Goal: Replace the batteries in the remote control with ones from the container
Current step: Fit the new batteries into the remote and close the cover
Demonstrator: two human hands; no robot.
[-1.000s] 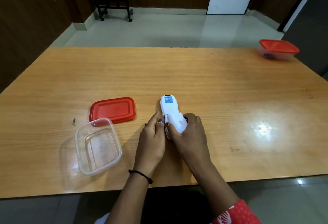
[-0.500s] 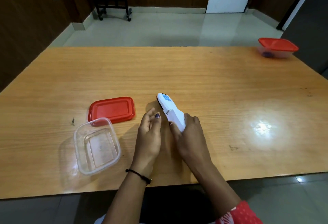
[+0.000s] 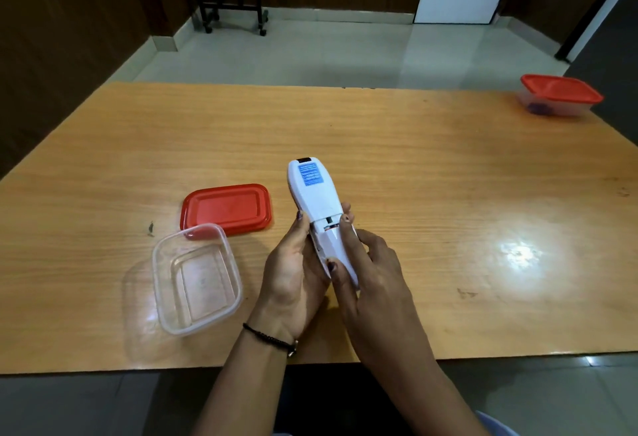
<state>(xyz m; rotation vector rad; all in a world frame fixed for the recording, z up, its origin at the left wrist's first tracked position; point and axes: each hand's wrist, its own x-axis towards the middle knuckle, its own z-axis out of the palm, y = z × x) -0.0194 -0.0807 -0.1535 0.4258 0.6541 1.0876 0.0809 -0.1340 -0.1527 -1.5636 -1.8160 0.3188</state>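
Note:
A white remote control (image 3: 316, 195) with a blue label on its back is lifted above the table, back side up. My left hand (image 3: 293, 273) cups its lower end from the left. My right hand (image 3: 366, 270) grips it from the right, thumb and a finger on the white battery cover (image 3: 340, 249), which sits partly slid over the compartment; a bit of battery shows at the gap. A clear plastic container (image 3: 195, 278), with nothing in it, stands open to the left, and its red lid (image 3: 226, 209) lies behind it.
The wooden table (image 3: 448, 194) spreads wide on all sides. A second clear container with a red lid (image 3: 561, 95) stands at the far right corner, something dark inside. The table's near edge runs just below my wrists.
The remote has been raised off the table and turned straight. My left hand, open beside it half a second ago, now holds its lower end together with my right hand.

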